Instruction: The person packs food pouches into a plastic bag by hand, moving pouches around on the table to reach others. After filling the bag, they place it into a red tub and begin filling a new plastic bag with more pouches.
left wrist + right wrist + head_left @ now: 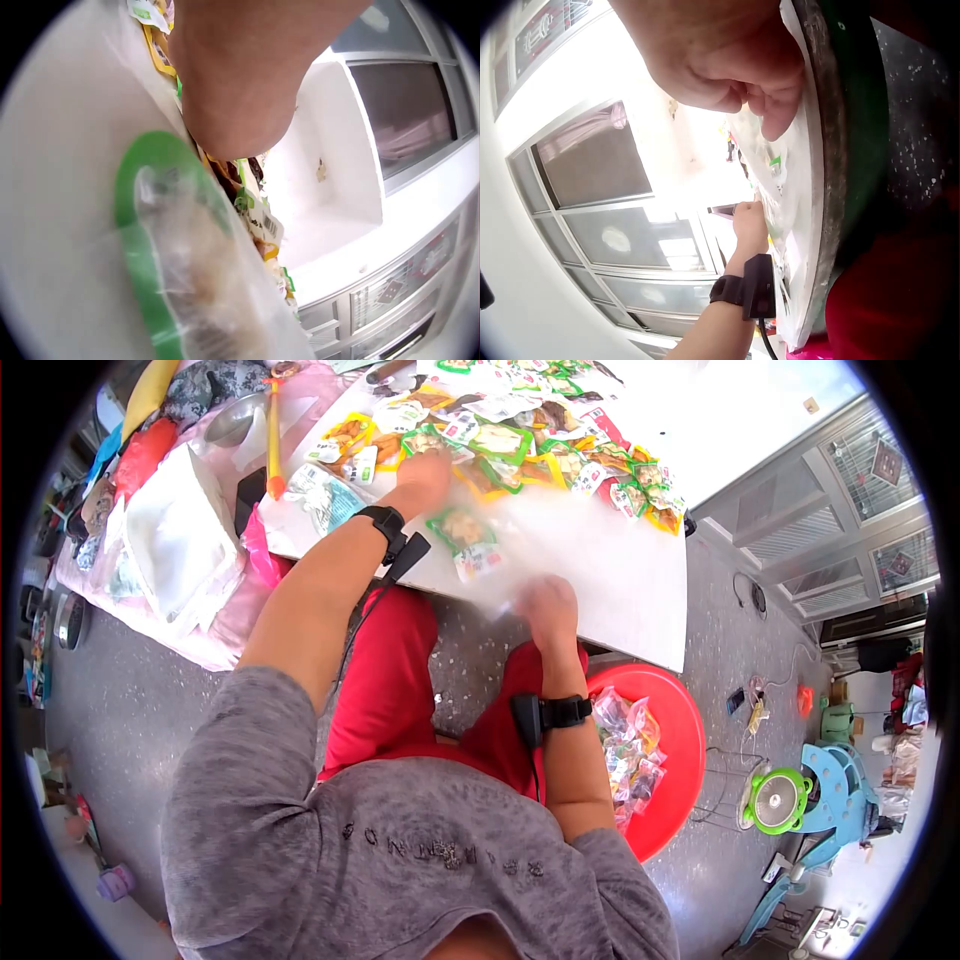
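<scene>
My right hand (548, 610), blurred in the head view, pinches the edge of a clear plastic bag (520, 545) over the table's near edge. In the right wrist view its fingers (780, 109) are curled down on the film. A green-edged snack packet (465, 535) shows in or under the bag; the left wrist view has this packet (139, 247) close up behind clear film. My left hand (425, 478) is at the near side of the packet pile (500, 440). Its fingertips are hidden among the packets, and I cannot tell whether they grip one.
A red tub (685, 760) holding bagged packets stands on the floor by my right leg. The white table (640, 585) ends just before my knees. At the left are a white sack (180, 550) and a yellow stick-like item (274, 440). A green fan (778, 800) stands at right.
</scene>
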Demonstrator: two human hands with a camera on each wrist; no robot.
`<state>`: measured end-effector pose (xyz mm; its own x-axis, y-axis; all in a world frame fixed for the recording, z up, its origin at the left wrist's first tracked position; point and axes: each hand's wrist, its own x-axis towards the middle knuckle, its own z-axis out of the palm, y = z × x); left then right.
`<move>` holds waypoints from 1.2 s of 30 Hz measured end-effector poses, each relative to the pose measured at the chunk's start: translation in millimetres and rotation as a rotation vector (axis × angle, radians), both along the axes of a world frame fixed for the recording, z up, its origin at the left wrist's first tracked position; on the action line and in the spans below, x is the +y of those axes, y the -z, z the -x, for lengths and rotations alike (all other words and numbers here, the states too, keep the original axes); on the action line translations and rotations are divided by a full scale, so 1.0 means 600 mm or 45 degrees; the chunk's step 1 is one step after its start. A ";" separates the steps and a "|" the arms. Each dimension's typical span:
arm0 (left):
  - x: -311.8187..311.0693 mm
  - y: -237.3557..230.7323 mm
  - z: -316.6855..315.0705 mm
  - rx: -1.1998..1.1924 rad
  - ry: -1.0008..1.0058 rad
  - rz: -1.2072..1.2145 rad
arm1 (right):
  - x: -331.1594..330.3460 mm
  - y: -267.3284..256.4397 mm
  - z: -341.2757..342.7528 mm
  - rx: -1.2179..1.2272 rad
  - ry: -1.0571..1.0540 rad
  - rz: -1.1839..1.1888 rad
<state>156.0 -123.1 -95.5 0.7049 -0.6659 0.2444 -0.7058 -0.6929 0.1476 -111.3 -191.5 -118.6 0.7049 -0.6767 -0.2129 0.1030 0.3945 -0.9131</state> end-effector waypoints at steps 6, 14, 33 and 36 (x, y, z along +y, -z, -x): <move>0.025 -0.071 0.002 0.023 -0.047 0.325 | 0.004 -0.009 0.003 -0.015 0.058 -0.002; 0.079 -0.161 0.121 0.248 0.208 1.025 | 0.019 -0.077 0.023 -0.058 0.343 0.387; 0.088 -0.083 0.383 -0.151 1.125 0.931 | 0.049 -0.094 0.052 -0.402 -0.057 -0.411; 0.095 -0.074 0.387 -0.183 1.131 0.913 | 0.043 -0.088 0.064 -0.371 -0.015 -0.363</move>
<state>-75.9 -66.1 -50.9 -0.0088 -0.5893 0.8079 -0.9455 0.2680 0.1852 -149.8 -165.5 -65.6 0.7707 -0.6110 -0.1810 0.3355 0.6305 -0.7000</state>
